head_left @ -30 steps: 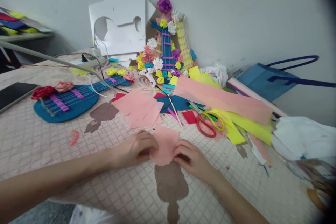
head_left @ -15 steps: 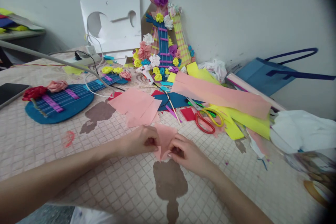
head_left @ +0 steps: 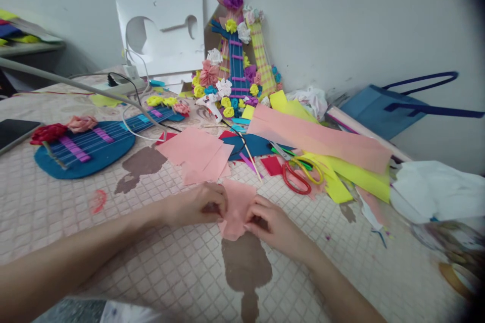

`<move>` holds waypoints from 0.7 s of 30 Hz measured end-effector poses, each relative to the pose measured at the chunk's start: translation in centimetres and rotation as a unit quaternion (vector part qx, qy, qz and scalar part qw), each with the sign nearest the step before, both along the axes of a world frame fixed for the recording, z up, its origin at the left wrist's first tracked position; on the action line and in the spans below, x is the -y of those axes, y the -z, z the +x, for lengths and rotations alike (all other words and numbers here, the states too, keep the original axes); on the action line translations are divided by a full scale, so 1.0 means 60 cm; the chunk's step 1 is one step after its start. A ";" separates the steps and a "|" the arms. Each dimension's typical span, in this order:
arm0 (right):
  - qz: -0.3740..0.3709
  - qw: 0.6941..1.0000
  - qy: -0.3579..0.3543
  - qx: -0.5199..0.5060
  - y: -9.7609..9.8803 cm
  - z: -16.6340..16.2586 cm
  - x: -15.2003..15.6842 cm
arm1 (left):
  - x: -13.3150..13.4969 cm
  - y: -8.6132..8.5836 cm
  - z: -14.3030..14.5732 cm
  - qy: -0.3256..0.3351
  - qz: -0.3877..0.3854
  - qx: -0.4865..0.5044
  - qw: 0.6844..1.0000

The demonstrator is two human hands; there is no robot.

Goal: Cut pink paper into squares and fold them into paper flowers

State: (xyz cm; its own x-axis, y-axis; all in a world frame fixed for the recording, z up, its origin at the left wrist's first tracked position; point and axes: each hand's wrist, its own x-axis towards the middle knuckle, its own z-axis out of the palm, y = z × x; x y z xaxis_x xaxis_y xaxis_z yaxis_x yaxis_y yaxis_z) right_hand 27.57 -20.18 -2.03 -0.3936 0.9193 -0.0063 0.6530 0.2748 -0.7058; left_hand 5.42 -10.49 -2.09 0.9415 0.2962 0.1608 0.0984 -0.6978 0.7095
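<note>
Pinched at its side edges by the left hand (head_left: 199,205) and right hand (head_left: 276,224), neither nearer, the pink paper (head_left: 237,207) lies between them, its longer axis pointing away from the person.

A dark phone (head_left: 17,135) lies at far left, a blue bag (head_left: 381,113) at right.

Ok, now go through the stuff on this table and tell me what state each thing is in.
Pink sheet: held between both hands, slightly bent
Left hand: pinching its left edge
Right hand: pinching its right edge
Pink squares: loosely overlapped, lying flat
Scissors: lying down; blade opening unclear
Glue gun: lying down; on or off unclear
Blue guitar: lying flat, flowers on it
Phone: lying flat, screen dark
</note>
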 end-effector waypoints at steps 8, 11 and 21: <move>0.058 0.997 0.047 0.033 0.020 -0.020 0.007 | 0.022 0.016 0.011 -0.094 0.026 0.006 0.995; 0.070 0.995 0.060 0.037 0.023 -0.023 0.007 | 0.028 0.019 0.013 -0.124 0.036 -0.015 0.991; 0.102 0.990 0.087 0.054 0.032 -0.032 0.004 | 0.041 0.026 0.023 -0.182 0.063 0.005 0.981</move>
